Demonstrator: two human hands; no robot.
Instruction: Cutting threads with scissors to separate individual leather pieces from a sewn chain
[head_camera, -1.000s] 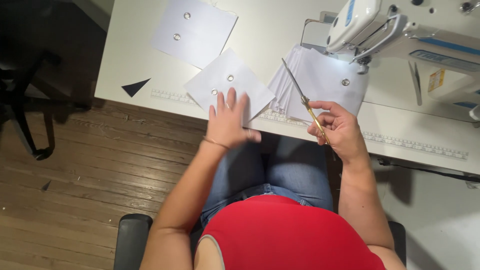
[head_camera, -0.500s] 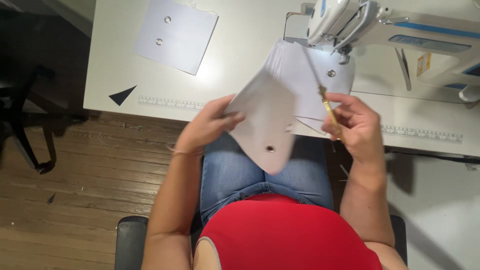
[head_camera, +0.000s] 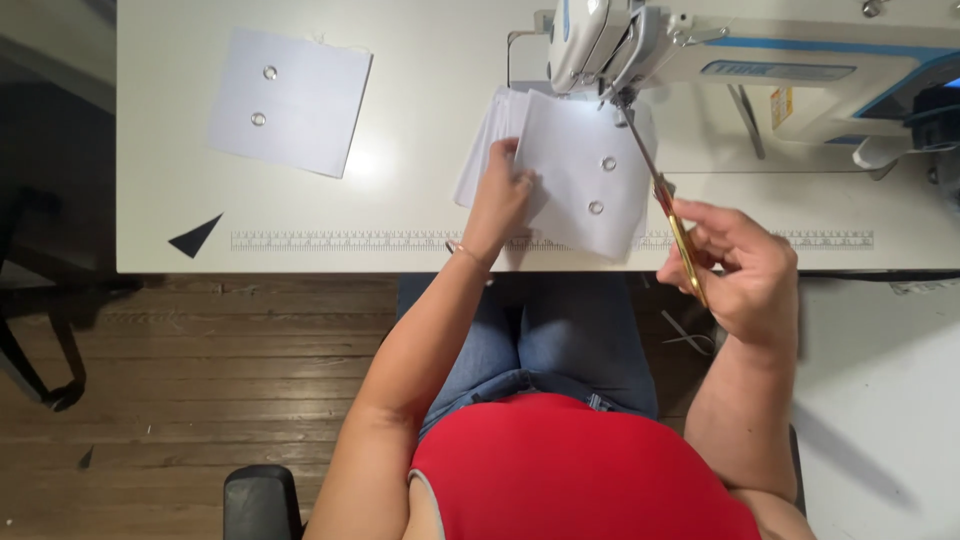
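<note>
The left hand (head_camera: 500, 195) lies flat, fingers spread, on a white fabric piece (head_camera: 585, 185) with 2 snaps, on the worktop (head_camera: 420, 150) under the sewing machine (head_camera: 700, 50). The right hand (head_camera: 745, 275) has its fingers clamped on gold-handled scissors (head_camera: 668, 205).

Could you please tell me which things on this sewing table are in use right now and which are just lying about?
In use:
- left hand on the white fabric stack
- right hand holding gold-handled scissors
- sewing machine

Lying about:
- separate white piece with two snaps
- black triangle
</note>
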